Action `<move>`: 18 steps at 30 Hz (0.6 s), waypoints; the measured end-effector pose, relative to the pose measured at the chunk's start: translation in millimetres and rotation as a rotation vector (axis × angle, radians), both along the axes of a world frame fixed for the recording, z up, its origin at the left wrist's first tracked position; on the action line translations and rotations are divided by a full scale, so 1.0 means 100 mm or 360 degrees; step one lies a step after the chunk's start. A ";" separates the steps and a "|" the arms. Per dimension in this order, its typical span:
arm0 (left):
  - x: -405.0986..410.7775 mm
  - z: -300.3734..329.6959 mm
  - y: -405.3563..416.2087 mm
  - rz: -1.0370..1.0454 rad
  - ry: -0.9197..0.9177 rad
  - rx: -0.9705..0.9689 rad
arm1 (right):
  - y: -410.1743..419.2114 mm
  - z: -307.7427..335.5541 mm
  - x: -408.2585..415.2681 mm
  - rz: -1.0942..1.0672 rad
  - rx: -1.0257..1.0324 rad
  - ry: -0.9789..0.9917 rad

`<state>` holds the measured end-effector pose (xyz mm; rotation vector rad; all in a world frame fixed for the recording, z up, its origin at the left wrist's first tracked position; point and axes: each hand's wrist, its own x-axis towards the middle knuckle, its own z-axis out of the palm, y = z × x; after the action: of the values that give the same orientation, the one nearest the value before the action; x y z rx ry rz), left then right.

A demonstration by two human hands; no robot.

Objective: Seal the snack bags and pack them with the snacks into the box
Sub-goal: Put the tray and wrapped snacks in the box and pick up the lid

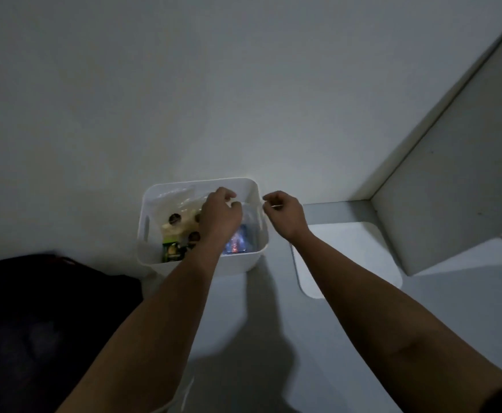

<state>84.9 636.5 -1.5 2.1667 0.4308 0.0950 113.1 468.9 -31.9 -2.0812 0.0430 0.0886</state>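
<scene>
A white plastic box (154, 201) stands on the white surface against the wall. Inside it lie a clear bag of cream-and-dark snacks (178, 225), a green snack packet (172, 251) and a blue packet (237, 241). A second clear bag (251, 211) is stretched over the box's right side. My left hand (218, 216) is over the box, pinching the top edge of that bag. My right hand (284, 214) is just outside the right rim, pinching the same edge at its other end. The scene is dim.
A flat white lid (357, 257) lies on the surface to the right of the box. A white panel (452, 186) rises at the right. A dark cloth heap (44, 323) lies at the left, and a clear plastic piece (184, 394) sits near the bottom edge.
</scene>
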 end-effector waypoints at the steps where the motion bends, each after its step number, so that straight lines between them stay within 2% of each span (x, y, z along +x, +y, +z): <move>1: 0.02 -0.01 -0.23 -0.0066 -0.0006 -0.0008 | -0.25 -0.06 0.00 -0.0088 -0.0012 0.0024; 4: -0.01 -0.12 -0.91 -0.0252 0.0122 -0.0042 | -1.05 -0.29 0.00 -0.0263 -0.0094 0.0187; 10: -0.16 -0.84 -1.82 -0.0519 0.0709 0.0028 | -2.51 -0.84 0.04 -0.0301 -0.0403 0.0664; 13: -0.26 -1.18 -2.09 -0.0472 0.0943 -0.0051 | -3.00 -1.16 0.03 -0.0244 -0.0582 0.0841; 16: -0.33 -1.58 -2.26 -0.0310 0.1149 -0.0398 | -3.33 -1.47 -0.05 -0.0201 -0.0662 0.1020; 18: -0.38 -1.96 -2.29 -0.0136 0.1175 -0.0501 | -3.43 -1.60 -0.12 -0.0165 -0.0623 0.1133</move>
<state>46.4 407.2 -197.2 1.8440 0.7077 -0.7899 100.7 126.1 -191.7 -2.3246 0.6426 0.8074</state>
